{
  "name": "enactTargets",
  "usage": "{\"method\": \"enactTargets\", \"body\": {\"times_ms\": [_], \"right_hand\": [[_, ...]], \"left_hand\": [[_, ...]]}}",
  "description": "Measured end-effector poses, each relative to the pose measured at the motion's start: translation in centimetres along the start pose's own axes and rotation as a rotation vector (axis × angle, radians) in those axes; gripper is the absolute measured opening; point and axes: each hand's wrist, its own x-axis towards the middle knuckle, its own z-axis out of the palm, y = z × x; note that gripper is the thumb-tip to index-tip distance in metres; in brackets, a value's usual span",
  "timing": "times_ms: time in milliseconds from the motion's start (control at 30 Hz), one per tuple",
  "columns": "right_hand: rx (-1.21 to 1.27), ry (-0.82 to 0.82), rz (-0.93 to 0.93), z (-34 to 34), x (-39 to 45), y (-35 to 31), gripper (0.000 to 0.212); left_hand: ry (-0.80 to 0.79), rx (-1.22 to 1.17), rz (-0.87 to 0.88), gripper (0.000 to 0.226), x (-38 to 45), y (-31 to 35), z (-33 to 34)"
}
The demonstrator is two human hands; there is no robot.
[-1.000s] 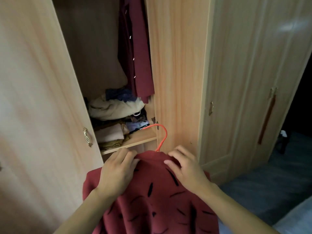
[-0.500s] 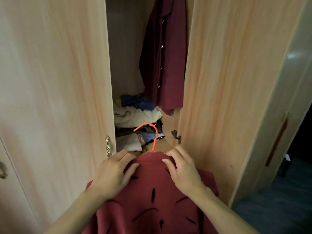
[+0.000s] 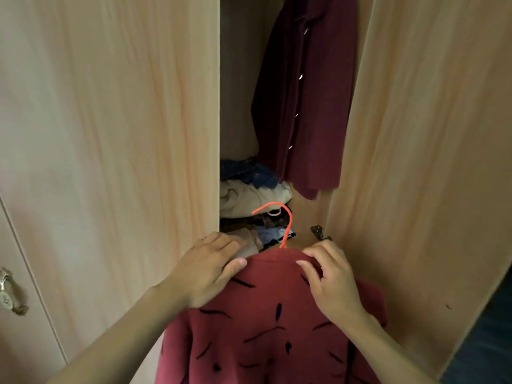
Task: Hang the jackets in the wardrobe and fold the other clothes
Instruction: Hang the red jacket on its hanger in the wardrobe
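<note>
Red jacket held up on a hanger before the open wardrobe.

Both hands grip the jacket (image 3: 266, 314) at its shoulders: the left hand (image 3: 210, 273) curls over the left shoulder, the right hand (image 3: 332, 281) pinches cloth by the collar. The orange hanger (image 3: 286, 225) hook rises between them. Inside the wardrobe (image 3: 110, 134) a maroon coat (image 3: 307, 106) hangs above piled clothes (image 3: 249, 195).

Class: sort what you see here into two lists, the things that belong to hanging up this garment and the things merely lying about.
Belongs to the job:
red jacket
orange hanger
left hand
right hand
wardrobe

Lying about:
hung maroon coat
pile of folded clothes
door handle
</note>
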Motion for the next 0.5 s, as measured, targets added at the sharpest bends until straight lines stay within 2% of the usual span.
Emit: {"method": "enactTargets", "body": {"times_ms": [100,233,433,500], "right_hand": [[0.009,0.026,-0.001,1.1,1.4,1.5,0.017],[0.044,-0.001,-0.009,3.0,2.8,4.5,0.019],[0.154,-0.028,-0.029,5.0,4.7,8.4,0.028],[0.18,-0.027,-0.04,5.4,5.3,9.6,0.027]], "left_hand": [[-0.018,0.1,-0.045,0.065,2.4,-1.4,0.3],[-0.042,0.369,-0.1,0.059,6.1,-2.5,0.5],[-0.331,0.672,-0.212,0.068,11.1,-3.7,1.4],[-0.38,0.772,-0.276,0.072,11.7,-4.4,2.0]]}}
